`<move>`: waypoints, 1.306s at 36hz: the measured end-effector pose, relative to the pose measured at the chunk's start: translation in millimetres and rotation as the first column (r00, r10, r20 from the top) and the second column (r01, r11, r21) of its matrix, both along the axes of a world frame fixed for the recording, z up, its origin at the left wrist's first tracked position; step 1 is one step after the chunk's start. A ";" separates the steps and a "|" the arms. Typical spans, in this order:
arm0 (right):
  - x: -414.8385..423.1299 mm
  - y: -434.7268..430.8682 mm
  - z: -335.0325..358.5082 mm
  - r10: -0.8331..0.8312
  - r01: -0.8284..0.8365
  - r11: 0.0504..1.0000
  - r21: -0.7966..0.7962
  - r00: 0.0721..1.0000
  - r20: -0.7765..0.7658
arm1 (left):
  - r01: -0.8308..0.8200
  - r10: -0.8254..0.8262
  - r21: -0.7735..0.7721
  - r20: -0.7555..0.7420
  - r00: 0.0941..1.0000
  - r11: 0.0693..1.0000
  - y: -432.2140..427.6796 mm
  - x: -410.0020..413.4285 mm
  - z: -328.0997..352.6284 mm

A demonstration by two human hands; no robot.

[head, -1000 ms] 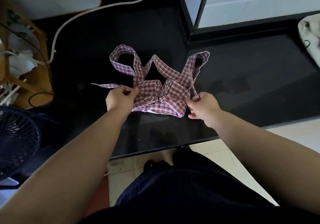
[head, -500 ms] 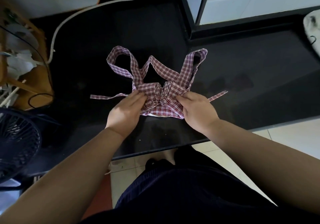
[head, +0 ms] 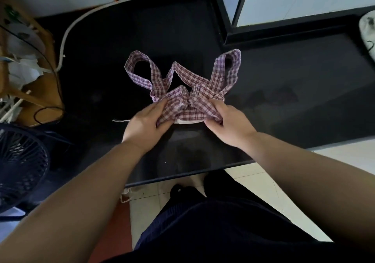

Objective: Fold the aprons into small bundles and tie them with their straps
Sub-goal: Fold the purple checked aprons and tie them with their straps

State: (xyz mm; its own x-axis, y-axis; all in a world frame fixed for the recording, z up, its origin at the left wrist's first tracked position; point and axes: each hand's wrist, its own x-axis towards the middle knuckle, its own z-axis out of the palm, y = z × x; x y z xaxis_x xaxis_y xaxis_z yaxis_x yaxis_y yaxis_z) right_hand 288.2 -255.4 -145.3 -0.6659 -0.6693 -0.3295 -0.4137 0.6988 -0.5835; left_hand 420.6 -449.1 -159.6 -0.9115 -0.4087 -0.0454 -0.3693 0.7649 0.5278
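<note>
As seen from head cam, clamped at both ends: left hand (head: 146, 123) grip curled tight on one side of plaid apron bundle (head: 188, 111), right hand (head: 228, 125) grip pinching the other, near front edge of black worktop (head: 284, 104). Loose, untied: wide strap loops (head: 142, 74) sprawled beyond, thin tie end (head: 120, 120) trailing left, no knot visible. Risks, prob.: bundle springing open on any easing of grip; loops snagging w/ ties; sliding off edge if tugged.

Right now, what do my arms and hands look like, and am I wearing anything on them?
The left arm and right arm are bare as far as the picture shows: no sleeves, watch or bracelet. The left hand and right hand have no gloves and no visible rings.
</note>
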 end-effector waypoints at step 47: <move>-14.1 -61.3 76.6 0.107 -0.191 0.942 0.276 0.950 0.295 | -0.245 0.133 0.203 0.446 0.885 0.948 25.2 -35.2 59.0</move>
